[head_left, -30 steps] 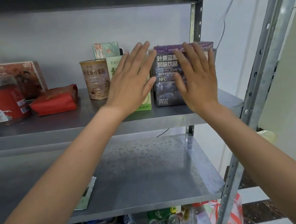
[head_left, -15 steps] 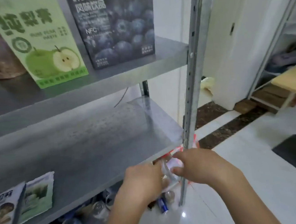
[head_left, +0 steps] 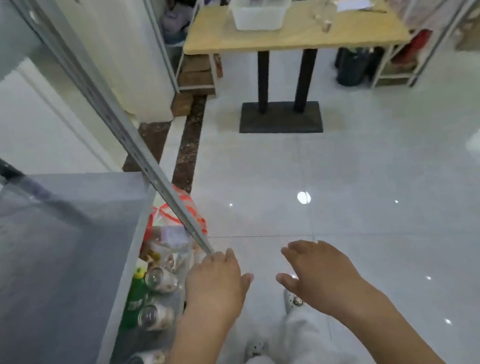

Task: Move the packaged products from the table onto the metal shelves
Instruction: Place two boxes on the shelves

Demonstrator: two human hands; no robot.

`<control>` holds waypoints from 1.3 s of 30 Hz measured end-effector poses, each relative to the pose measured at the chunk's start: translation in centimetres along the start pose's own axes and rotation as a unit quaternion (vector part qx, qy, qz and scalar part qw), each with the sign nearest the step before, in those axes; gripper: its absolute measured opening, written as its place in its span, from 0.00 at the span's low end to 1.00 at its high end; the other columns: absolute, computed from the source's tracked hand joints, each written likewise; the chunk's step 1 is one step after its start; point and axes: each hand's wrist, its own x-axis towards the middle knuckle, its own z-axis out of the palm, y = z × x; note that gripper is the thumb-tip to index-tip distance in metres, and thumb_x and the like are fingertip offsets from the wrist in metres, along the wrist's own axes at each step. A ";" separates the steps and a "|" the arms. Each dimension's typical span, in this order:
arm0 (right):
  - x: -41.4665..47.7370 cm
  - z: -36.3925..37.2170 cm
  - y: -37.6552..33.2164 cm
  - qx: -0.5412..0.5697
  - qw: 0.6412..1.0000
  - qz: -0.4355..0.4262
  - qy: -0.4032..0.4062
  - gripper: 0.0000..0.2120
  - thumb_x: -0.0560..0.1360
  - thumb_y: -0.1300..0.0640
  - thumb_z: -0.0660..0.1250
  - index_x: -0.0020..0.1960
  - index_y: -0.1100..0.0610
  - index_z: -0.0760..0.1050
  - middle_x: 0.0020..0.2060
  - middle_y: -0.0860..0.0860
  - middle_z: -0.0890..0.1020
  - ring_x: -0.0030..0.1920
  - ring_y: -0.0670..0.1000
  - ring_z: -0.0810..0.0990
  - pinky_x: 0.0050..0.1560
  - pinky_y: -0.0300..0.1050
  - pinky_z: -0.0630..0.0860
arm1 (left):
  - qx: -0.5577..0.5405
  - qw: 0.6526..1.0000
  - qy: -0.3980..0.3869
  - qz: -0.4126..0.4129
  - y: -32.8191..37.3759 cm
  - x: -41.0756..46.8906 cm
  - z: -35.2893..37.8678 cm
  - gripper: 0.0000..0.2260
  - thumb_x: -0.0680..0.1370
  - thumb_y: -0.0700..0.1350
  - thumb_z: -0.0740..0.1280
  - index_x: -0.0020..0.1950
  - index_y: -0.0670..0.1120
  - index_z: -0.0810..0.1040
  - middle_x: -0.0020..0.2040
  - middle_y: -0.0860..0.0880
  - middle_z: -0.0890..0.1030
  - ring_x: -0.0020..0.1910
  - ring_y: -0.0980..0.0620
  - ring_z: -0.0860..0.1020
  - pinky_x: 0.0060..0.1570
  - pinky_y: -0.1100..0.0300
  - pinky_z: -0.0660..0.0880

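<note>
Hovering over open floor (head_left: 350, 186), left hand (head_left: 216, 284) flanks shelf post (head_left: 143, 167).

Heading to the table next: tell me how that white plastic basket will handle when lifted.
Probably light: the white plastic basket looks translucent and seemingly empty. Its squared rim suggests it holds shape. It may slide on the smooth wooden table if pushed.

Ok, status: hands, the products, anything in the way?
Left hand open. Right hand open. Nothing held; table ahead, white basket on it. Nothing seen in the way.
</note>
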 end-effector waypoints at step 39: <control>-63.3 35.7 16.4 0.236 0.453 0.774 0.374 0.26 0.76 0.46 0.54 0.65 0.60 0.75 0.62 0.55 0.79 0.63 0.50 0.70 0.63 0.54 0.72 | 0.112 0.640 0.097 0.754 53.3 -32.8 23.0 0.27 0.79 0.56 0.51 0.62 0.39 0.79 0.58 0.42 0.81 0.56 0.44 0.81 0.50 0.48 0.79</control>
